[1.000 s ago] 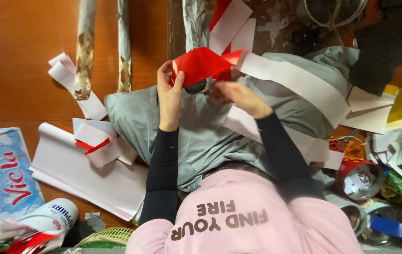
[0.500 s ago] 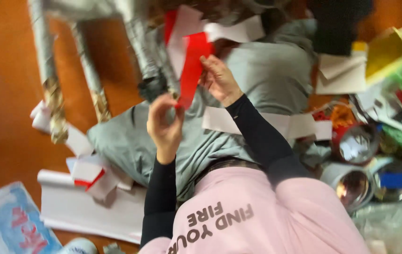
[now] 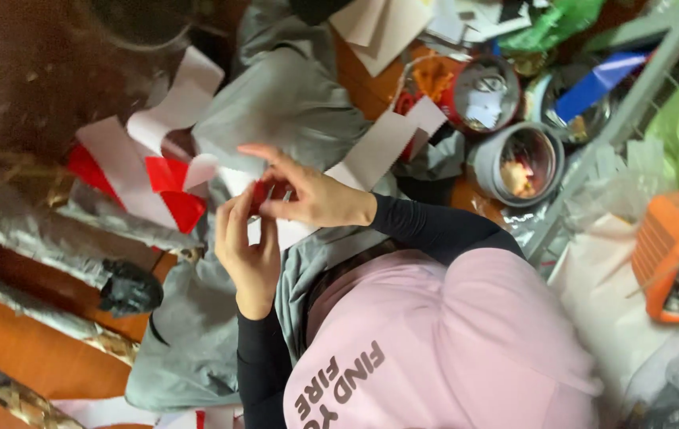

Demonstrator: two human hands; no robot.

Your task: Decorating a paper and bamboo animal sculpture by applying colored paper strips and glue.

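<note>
Grey trousers (image 3: 276,103) across the lap, strewn with white paper strips (image 3: 375,147). Grey tin (image 3: 514,163), right of the trousers. Small red paper piece (image 3: 262,193), over the trousers: right hand (image 3: 312,199) fingers clamped on it, left hand (image 3: 248,250) fingers together, touching its lower edge.

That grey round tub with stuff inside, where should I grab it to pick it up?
Grab the grey tub by its thick rim, coming straight down from above. Its open mouth faces up, so the rim is bare all round, while a red tin and a metal frame bar seem to crowd its sides. Both hands are busy with red paper.
</note>
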